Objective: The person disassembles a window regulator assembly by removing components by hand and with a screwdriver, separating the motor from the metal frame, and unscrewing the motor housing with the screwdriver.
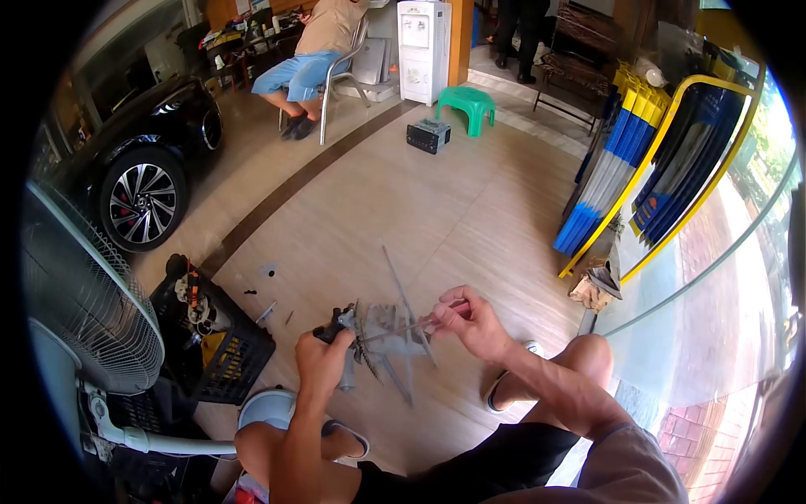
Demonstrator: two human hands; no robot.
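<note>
My left hand [321, 359] is wrapped round a black and grey mechanical part [342, 322], whose exact kind I cannot make out. A dark, ridged strip [368, 363] hangs by it. My right hand [477, 326] grips the reddish handle of a screwdriver [407, 330]. Its thin shaft points left at the part; whether the tip touches is too small to tell. Below both hands a grey flat piece [388, 317] lies on the floor with long thin metal bars [396, 273] around it.
At my left stand a fan [101, 294] and a black crate [231, 361] of parts. Ahead are a car [143, 160], a seated person [315, 59], a car stereo [429, 134], a green stool [467, 102] and a water dispenser [424, 50]. A yellow rack [642, 202] stands right.
</note>
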